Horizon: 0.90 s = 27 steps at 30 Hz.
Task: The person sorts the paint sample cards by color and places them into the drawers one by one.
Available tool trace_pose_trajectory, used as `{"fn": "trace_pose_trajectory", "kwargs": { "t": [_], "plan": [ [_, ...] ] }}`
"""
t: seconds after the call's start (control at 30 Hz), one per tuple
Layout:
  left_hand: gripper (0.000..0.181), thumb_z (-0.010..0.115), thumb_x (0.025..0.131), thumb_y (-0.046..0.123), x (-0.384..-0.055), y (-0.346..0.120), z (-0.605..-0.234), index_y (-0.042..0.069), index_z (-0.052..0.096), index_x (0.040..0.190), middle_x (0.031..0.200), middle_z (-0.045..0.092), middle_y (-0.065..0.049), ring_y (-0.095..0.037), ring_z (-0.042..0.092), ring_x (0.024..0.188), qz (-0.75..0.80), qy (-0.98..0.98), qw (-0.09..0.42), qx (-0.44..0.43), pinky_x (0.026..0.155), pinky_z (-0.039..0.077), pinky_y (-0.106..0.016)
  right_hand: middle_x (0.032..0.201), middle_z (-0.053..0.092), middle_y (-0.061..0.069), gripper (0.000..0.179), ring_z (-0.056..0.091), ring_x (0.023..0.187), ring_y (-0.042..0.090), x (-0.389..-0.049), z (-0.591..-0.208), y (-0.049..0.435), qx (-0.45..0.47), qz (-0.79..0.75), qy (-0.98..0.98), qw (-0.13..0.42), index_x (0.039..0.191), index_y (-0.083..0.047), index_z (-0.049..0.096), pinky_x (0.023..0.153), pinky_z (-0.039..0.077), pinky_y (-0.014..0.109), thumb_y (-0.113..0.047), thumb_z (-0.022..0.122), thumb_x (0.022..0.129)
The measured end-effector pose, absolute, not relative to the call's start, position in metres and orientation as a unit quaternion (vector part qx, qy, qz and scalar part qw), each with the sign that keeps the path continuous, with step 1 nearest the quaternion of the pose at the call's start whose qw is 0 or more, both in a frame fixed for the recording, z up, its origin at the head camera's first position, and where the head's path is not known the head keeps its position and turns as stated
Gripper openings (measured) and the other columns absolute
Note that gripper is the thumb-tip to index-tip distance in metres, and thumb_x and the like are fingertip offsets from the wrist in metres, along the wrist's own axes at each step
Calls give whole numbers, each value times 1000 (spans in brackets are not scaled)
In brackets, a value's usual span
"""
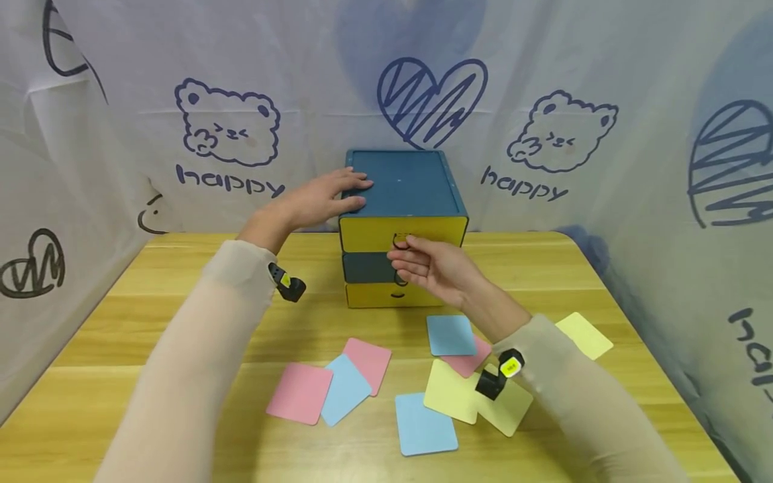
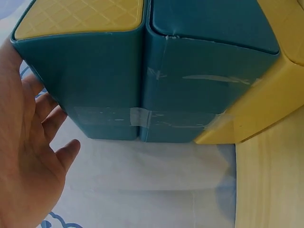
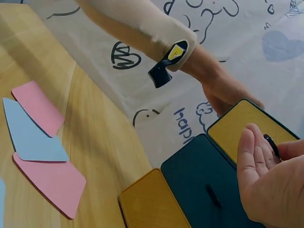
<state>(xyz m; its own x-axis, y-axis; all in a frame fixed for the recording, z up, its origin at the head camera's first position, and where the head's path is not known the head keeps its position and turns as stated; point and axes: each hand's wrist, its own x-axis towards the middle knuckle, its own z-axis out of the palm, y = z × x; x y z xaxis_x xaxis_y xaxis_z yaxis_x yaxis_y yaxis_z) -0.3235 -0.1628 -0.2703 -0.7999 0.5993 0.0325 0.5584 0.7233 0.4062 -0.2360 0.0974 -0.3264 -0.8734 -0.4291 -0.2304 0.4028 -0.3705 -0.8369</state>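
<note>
A small cabinet (image 1: 401, 181) of three stacked drawers stands at the back of the table, blue on top. My left hand (image 1: 323, 198) rests on the left edge of that top, fingers stretched out; in the left wrist view its fingers (image 2: 40, 102) lie along the cabinet's side. With thumb and fingertips, my right hand (image 1: 441, 268) pinches the dark handle (image 3: 271, 145) of the yellow top drawer (image 1: 365, 235). Below it are a dark blue drawer (image 1: 365, 267) and a yellow bottom drawer (image 1: 365, 295). All three fronts appear flush.
Square cards lie in front of the cabinet: pink (image 1: 300, 394) and blue (image 1: 347, 392) ones overlap at left. Beneath the right forearm are yellow cards (image 1: 449, 392) and a blue card (image 1: 449, 335). Another yellow card (image 1: 584, 335) lies far right. A printed curtain (image 1: 314, 87) hangs behind.
</note>
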Motion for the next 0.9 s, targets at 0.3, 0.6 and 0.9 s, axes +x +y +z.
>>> {"fn": "trace_pose_trajectory", "kwargs": {
  "t": [0.3, 0.6, 0.9],
  "plan": [
    [58, 45, 102, 48, -325, -163, -268, 20, 37, 153, 161, 19, -1, -21, 4, 149, 218, 921, 51, 320, 118, 10, -52, 96, 73, 14, 27, 71, 86, 22, -219, -326, 104, -18, -814, 516, 267, 117, 5, 60, 82, 56, 31, -17, 51, 103],
    [57, 44, 103, 46, -328, -161, -269, 19, 37, 153, 162, 19, -1, -19, 4, 149, 227, 918, 48, 322, 118, 9, -50, 96, 73, 14, 23, 72, 83, 22, -199, -323, 115, -33, -804, 505, 312, 109, 2, 65, 80, 57, 32, -17, 53, 102],
    [55, 43, 104, 43, -328, -163, -271, 18, 37, 153, 161, 19, -1, -19, 3, 149, 232, 916, 50, 323, 118, 8, -50, 96, 73, 14, 23, 72, 81, 21, -178, -323, 119, -50, -806, 488, 330, 107, 2, 66, 77, 57, 30, -17, 55, 102]
  ]
}}
